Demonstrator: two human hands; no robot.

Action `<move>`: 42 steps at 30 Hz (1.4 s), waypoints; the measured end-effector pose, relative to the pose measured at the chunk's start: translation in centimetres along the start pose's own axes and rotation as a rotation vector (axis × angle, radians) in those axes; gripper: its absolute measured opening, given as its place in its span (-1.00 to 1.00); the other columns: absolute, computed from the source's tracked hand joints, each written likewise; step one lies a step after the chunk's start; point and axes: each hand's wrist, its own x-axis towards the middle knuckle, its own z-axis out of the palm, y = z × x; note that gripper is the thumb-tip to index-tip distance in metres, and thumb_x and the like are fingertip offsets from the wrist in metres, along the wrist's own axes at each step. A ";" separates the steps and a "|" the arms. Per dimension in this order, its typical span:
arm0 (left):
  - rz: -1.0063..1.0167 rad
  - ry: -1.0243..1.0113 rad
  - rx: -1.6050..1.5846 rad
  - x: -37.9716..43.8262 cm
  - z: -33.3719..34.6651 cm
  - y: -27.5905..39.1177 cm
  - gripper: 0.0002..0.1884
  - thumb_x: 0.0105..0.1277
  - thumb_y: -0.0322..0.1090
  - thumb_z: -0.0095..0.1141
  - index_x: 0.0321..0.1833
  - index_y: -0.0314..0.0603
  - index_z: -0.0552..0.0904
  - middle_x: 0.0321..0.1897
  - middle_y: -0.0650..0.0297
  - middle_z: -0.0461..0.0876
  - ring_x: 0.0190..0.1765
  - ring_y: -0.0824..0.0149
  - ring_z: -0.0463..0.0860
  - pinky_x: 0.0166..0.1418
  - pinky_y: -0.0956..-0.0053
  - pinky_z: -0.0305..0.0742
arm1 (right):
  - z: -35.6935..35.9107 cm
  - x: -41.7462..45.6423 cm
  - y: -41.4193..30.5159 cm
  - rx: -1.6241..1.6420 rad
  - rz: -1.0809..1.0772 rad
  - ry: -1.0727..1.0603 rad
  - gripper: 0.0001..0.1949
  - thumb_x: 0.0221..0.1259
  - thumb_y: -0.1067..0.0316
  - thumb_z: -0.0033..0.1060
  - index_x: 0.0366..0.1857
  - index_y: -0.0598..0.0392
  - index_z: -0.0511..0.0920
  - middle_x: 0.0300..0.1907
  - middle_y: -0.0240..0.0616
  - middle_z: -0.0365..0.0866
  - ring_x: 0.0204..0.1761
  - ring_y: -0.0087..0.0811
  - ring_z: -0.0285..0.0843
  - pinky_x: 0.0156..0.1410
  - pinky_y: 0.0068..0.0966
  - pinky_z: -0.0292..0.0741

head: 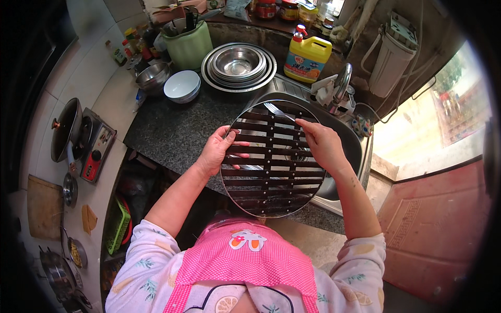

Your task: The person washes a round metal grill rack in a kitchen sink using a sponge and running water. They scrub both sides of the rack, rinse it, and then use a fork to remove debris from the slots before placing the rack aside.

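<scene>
A round slatted rack (269, 156) with a thin metal rim is held tilted before me, partly over the sink. Its dark slats run across two riveted cross strips. My left hand (218, 150) grips the rack's left edge, thumb in front; its other fingers show through the gaps behind. In my right hand (324, 145) is a metal fork (277, 110), pinched by the handle, its tines pointing to the upper left across the rack's far part. Whether the tines touch a slat I cannot tell. The steel sink (349, 145) is partly hidden behind the rack.
Nested steel basins (238, 64) and white bowls (182, 86) stand on the dark counter (164, 131). A yellow detergent jug (307, 58) is behind the sink, near the faucet (344, 84). At left are a gas stove (96, 150) and a wok lid (67, 129).
</scene>
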 end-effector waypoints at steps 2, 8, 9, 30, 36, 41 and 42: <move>-0.008 -0.007 0.006 0.1 -0.1 0.0 -0.65 0.41 0.00 -0.01 0.05 -0.05 0.36 -0.15 0.05 0.67 -0.33 0.21 0.74 -0.56 0.42 0.62 | -0.1 0.0 -0.1 -0.051 -0.020 -0.004 -0.66 0.19 0.45 0.06 0.05 -0.09 0.56 -0.22 -0.19 0.64 -0.18 -0.08 0.60 -0.09 -0.24 0.53; -0.029 -0.015 0.015 0.2 0.1 -0.1 -0.69 0.45 -0.03 -0.06 0.05 -0.06 0.35 -0.13 0.04 0.66 -0.32 0.19 0.75 -0.56 0.40 0.63 | 1.1 -0.7 0.2 -0.257 -0.054 0.100 -0.64 0.15 0.50 0.08 0.03 -0.13 0.58 -0.41 -0.27 0.55 -0.35 -0.19 0.58 -0.32 -0.32 0.50; -0.030 -0.015 0.007 0.3 0.0 -0.4 -0.68 0.44 -0.03 -0.06 0.05 -0.06 0.35 -0.13 0.03 0.66 -0.32 0.19 0.74 -0.56 0.39 0.63 | 1.4 -0.9 0.2 -0.295 -0.073 0.138 -0.62 0.12 0.51 0.08 0.03 -0.14 0.58 -0.43 -0.29 0.53 -0.37 -0.21 0.57 -0.34 -0.33 0.49; -0.019 0.037 -0.016 0.0 -0.4 -0.7 -0.59 0.37 0.04 0.05 0.07 -0.03 0.34 -0.14 0.06 0.66 -0.33 0.24 0.73 -0.54 0.43 0.63 | 2.1 -2.1 0.6 -0.272 -0.070 0.178 -0.63 0.13 0.50 0.11 0.05 -0.07 0.57 -0.41 -0.26 0.53 -0.42 -0.18 0.56 -0.36 -0.31 0.47; -0.022 0.032 -0.015 -0.1 -0.3 -0.8 -0.62 0.38 0.03 0.03 0.07 -0.03 0.35 -0.15 0.05 0.66 -0.33 0.25 0.74 -0.54 0.43 0.64 | 2.5 -1.7 1.2 -0.296 0.002 0.137 -0.63 0.12 0.46 0.09 0.05 -0.11 0.56 -0.41 -0.27 0.55 -0.39 -0.17 0.59 -0.32 -0.26 0.51; -0.012 0.011 -0.019 -0.2 -0.4 -0.8 -0.61 0.38 0.03 0.03 0.07 -0.03 0.35 -0.14 0.07 0.66 -0.33 0.26 0.73 -0.54 0.43 0.63 | 2.3 -2.3 1.6 -0.313 0.008 0.149 -0.64 0.14 0.48 0.10 0.05 -0.09 0.56 -0.39 -0.26 0.54 -0.39 -0.18 0.57 -0.31 -0.29 0.49; -0.018 0.020 -0.017 -0.2 -0.4 -0.8 -0.62 0.39 0.03 0.03 0.07 -0.02 0.35 -0.14 0.07 0.66 -0.33 0.26 0.73 -0.54 0.43 0.63 | 2.3 -2.4 1.7 -0.301 0.010 0.152 -0.64 0.14 0.48 0.10 0.05 -0.09 0.56 -0.38 -0.26 0.54 -0.38 -0.18 0.57 -0.31 -0.28 0.49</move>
